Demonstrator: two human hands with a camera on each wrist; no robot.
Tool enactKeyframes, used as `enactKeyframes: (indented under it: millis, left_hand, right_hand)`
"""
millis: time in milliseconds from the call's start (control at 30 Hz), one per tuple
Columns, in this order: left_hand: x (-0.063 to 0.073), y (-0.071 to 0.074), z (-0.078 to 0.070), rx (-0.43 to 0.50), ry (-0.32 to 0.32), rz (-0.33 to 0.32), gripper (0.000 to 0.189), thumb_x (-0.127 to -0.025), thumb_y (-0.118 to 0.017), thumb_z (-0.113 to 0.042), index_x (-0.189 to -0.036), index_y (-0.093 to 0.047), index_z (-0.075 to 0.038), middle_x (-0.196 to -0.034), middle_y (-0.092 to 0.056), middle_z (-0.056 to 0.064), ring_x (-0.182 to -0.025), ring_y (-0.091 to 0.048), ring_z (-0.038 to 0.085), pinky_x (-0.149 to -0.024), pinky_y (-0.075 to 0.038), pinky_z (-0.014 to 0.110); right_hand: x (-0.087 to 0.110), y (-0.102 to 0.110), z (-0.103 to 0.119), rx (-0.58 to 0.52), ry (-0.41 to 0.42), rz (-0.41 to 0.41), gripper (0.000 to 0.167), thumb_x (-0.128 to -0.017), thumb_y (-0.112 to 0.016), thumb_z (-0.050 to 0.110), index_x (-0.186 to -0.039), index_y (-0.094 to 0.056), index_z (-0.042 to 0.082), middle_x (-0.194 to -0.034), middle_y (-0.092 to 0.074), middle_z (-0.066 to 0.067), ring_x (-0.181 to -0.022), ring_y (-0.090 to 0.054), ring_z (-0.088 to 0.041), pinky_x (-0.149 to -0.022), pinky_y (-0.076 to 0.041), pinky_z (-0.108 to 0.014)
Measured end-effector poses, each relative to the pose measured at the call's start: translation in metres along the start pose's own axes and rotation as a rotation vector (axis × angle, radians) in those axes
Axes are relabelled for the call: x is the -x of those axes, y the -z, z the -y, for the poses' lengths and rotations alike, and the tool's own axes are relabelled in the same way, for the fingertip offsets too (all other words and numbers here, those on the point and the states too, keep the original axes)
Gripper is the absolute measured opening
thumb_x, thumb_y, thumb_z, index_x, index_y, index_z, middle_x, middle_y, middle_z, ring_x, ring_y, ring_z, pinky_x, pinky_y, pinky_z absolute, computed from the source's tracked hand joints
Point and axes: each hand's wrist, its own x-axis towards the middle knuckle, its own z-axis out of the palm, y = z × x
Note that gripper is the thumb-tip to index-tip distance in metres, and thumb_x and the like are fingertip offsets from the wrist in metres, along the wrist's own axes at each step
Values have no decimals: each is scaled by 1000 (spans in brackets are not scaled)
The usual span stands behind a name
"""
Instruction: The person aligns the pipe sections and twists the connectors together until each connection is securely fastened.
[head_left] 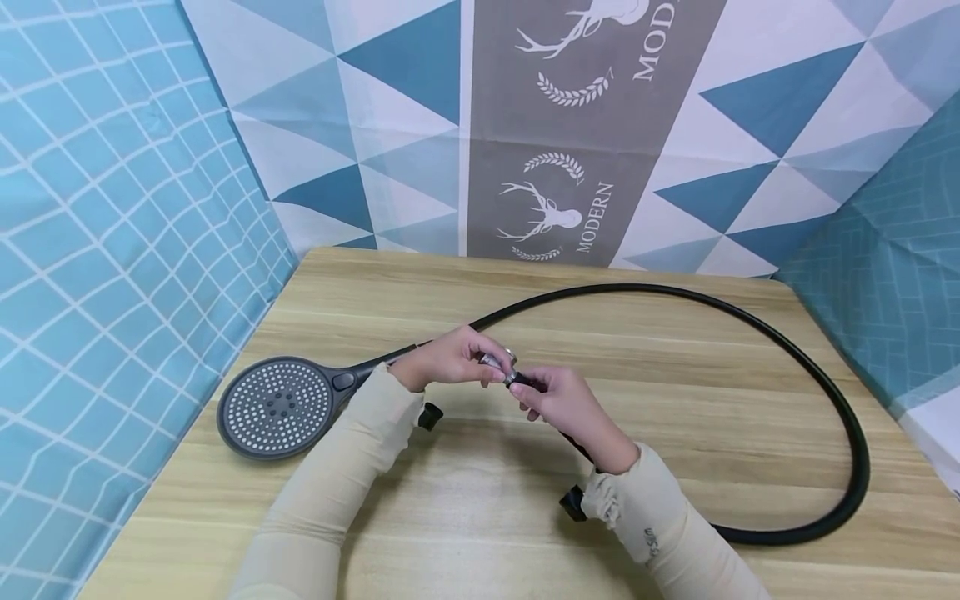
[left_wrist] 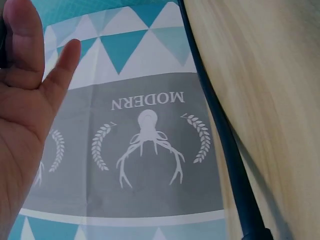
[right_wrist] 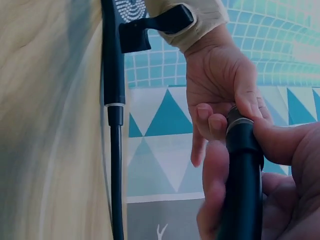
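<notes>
Over the middle of the table, my left hand point(head_left: 453, 357) pinches a small silvery metal fitting point(head_left: 492, 361) between thumb and fingers. My right hand point(head_left: 557, 396) grips the black end of a shower hose point(right_wrist: 242, 185), just below the fitting. Fitting and hose end meet in line in the right wrist view; whether they are screwed together is hidden by the fingers. A dark grey handheld shower head point(head_left: 277, 408) lies face up at the left, its handle running under my left forearm. From that handle the hose point(head_left: 750, 319) loops around the right side and back toward my right hand.
The wooden table point(head_left: 480, 517) bears the shower head and hose. A patterned backdrop point(head_left: 405, 158) rises behind it, with blue tiled sheets point(head_left: 135, 208) at the sides. Black mounts point(head_left: 573, 504) stick out from both wrists.
</notes>
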Motion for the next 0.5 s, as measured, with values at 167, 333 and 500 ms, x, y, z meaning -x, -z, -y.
enactKeyframes:
  millis: [167,333,500]
  left_hand:
    - [-1,0,0,49,82,-71,8,-86,-58,15,-93,-59,17,-85,-62,21,-65,-59,11,-62,-54,36]
    - [-4,-1,1,112,153,-188,23,-83,-61,16,-99,-46,11,-86,-64,16,-67,-60,14,-62,-52,29]
    - [-6,-1,0,92,214,-258,27,-82,-65,14,-95,-44,3,-86,-67,13,-71,-60,13,-64,-50,27]
  right_hand:
    - [0,1,-1,4,-45,-40,29,-85,-71,10,-109,-67,-5,-68,-62,-2,-57,-57,-11,-54,-48,-29]
    - [-1,3,-1,-37,-64,-47,38,-83,-72,6,-117,-62,-7,-73,-61,-7,-58,-55,-12,-55,-49,-30]
    - [-3,6,-1,-63,-91,-35,41,-84,-71,6,-120,-60,-8,-78,-62,-9,-59,-56,-12,-53,-48,-28]
